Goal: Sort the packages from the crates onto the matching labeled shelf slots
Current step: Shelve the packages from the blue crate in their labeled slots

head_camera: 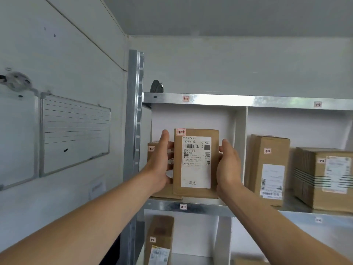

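Reaching up from the bottom edge, two bare forearms meet around one package [195,163], which stands upright on the metal shelf [210,206] at the front of the left slot. The left hand [162,161] lies flat against its left side with fingers straight and pointing up, pressing rather than gripping. The right hand [229,167] curls round its right edge, and its fingertips are hidden behind the cardboard. I think the box is squeezed from both sides like this so it can be slid in straight without falling over. Its red tag [181,132] reads 1-1, the same as the slot label [185,98] on the beam above, so the place seems correct. Just behind on the left, a second box [152,155] with a 1-1 tag is mostly covered by the left hand. Beyond the white divider [241,146], two more boxes [267,169] stand in the next slot; their tags look like 1-2, but the print is blurred. Below, another box [159,240] is cut off by the frame. A dark object [156,86] on top of the rack is too unclear to identify. A whiteboard [76,132] hangs on the left wall.
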`<state>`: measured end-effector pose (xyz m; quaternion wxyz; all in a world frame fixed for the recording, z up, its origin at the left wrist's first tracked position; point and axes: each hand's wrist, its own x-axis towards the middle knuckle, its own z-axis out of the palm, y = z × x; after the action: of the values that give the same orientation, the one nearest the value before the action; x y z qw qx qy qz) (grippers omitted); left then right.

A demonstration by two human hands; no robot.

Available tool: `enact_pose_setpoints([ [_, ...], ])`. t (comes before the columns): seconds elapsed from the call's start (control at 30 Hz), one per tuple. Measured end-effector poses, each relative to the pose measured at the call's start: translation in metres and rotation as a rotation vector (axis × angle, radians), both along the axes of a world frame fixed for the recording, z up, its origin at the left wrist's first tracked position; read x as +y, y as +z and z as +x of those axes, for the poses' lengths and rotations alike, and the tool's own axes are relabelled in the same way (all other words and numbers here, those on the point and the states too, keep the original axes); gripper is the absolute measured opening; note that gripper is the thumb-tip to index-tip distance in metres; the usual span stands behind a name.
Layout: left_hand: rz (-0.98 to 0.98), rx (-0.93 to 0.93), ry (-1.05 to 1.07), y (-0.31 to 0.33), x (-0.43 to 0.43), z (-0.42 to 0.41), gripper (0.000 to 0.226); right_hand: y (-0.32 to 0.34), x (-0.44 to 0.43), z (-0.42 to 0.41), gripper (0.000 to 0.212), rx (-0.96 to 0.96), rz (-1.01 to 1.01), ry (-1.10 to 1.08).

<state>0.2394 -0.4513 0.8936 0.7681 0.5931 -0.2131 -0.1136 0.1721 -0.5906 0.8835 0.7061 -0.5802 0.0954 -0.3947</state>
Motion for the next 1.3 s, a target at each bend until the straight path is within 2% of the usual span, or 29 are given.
enact_pose_setpoints([
  [0.27,0.005,0.035,-0.073,-0.019,-0.058,0.006,0.065,-0.022,-0.059,0.004,0.030,0.014,0.016,-0.090],
  [0.53,0.019,0.014,-0.064,-0.035,-0.086,0.031,0.076,-0.040,-0.083,0.028,0.031,0.051,0.061,-0.086],
  [0.67,0.014,0.000,-0.034,-0.043,-0.093,0.039,0.091,-0.049,-0.089,0.043,0.028,0.069,0.072,-0.056],
  [0.73,0.002,0.006,-0.023,-0.046,-0.097,0.042,0.089,-0.054,-0.089,0.050,0.032,0.073,0.068,-0.043],
  [0.83,0.000,0.032,-0.023,-0.051,-0.104,0.049,0.080,-0.059,-0.090,0.060,0.058,0.083,0.087,-0.032],
  [0.93,-0.005,0.048,-0.048,-0.058,-0.113,0.059,0.066,-0.065,-0.097,0.070,0.044,0.099,0.091,-0.034],
  [1.07,0.033,0.048,-0.036,-0.064,-0.124,0.070,0.069,-0.070,-0.107,0.081,0.033,0.107,0.102,-0.048],
  [1.3,-0.028,0.064,-0.029,-0.067,-0.136,0.087,0.066,-0.076,-0.117,0.101,0.032,0.082,0.117,-0.038],
])
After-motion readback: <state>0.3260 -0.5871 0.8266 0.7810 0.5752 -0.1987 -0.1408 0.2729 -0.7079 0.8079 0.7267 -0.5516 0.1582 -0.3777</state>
